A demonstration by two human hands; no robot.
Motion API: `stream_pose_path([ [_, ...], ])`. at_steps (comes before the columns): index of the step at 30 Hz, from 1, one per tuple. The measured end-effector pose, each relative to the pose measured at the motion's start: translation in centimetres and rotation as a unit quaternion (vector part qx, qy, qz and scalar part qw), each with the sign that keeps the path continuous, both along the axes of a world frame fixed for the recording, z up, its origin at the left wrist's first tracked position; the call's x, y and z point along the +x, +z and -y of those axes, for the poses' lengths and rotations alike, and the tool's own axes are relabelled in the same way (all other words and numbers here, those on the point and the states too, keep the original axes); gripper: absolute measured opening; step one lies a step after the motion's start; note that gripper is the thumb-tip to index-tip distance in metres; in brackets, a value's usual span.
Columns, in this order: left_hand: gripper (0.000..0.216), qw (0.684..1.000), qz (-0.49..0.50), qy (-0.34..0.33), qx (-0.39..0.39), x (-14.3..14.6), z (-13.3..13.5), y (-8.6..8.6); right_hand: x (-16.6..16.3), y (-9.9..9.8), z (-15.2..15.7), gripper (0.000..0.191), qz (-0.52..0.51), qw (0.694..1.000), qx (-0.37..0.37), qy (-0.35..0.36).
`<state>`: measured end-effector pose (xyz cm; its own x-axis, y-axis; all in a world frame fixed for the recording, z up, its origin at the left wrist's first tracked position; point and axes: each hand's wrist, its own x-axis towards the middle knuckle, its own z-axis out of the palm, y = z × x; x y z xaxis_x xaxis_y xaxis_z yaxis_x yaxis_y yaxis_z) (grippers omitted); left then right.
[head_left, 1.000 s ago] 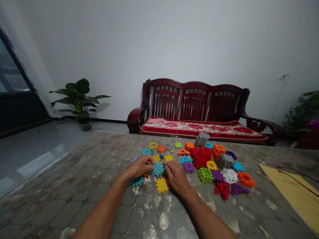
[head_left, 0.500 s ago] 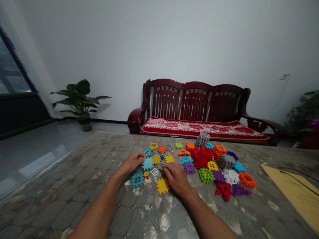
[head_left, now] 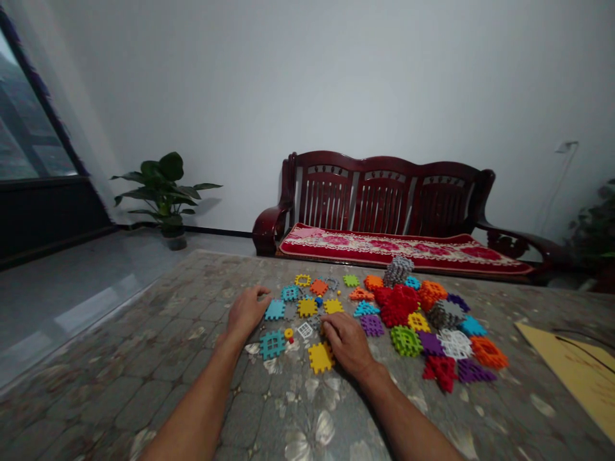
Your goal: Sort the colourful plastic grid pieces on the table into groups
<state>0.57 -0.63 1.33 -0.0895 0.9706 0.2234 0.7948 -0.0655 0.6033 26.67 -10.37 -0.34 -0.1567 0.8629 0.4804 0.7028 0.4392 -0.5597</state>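
My left hand (head_left: pixel 247 312) grips the left edge of a light-blue square tile (head_left: pixel 275 310) between thumb and fingers, low over the table. My right hand (head_left: pixel 346 339) rests on the table with its fingers curled together; whatever is under the fingertips is hidden. Just left of those fingertips lie a white lattice window piece (head_left: pixel 305 330) and a grey piece (head_left: pixel 316 322). A yellow square tile (head_left: pixel 321 357) sits below the right hand, and another yellow tile (head_left: pixel 307 307) lies between the hands. Nearer me is a teal window tile (head_left: pixel 273 344), beside a small yellow ring (head_left: pixel 289 333).
Right of my hands, stacked interlocking pieces spread out, among them a red pile (head_left: pixel 398 304), a grey stack (head_left: pixel 398 271) and a green stack (head_left: pixel 402 340). A yellow board (head_left: pixel 567 365) with a dark cable lies at the right. Behind the patterned tablecloth (head_left: pixel 192 307) stands a wooden bench (head_left: pixel 365 192).
My left hand has drawn the light-blue tile left, away from the yellow tile, uncovering a grey piece between them. The right hand stays in nearly the same place. The view has shifted slightly.
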Motion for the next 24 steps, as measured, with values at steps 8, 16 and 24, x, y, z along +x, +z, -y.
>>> stream_pose_path([
  [8, 0.058, 0.978, -0.141, -0.152, 0.033, 2.7, 0.4, -1.3, -0.1, 0.1, 0.0, 0.023, 0.002, 1.0, 0.002, 0.0],
  [16, 0.052, 0.971, -0.171, -0.164, -0.032, 4.6, -0.1, -0.8, -0.1, 0.2, 0.0, 0.021, -0.006, 1.0, -0.008, -0.006],
  [24, 0.026, 0.975, -0.161, -0.156, 0.006, 4.9, -0.3, -0.1, -0.2, 0.2, 0.1, 0.022, -0.01, 1.0, -0.008, -0.011],
])
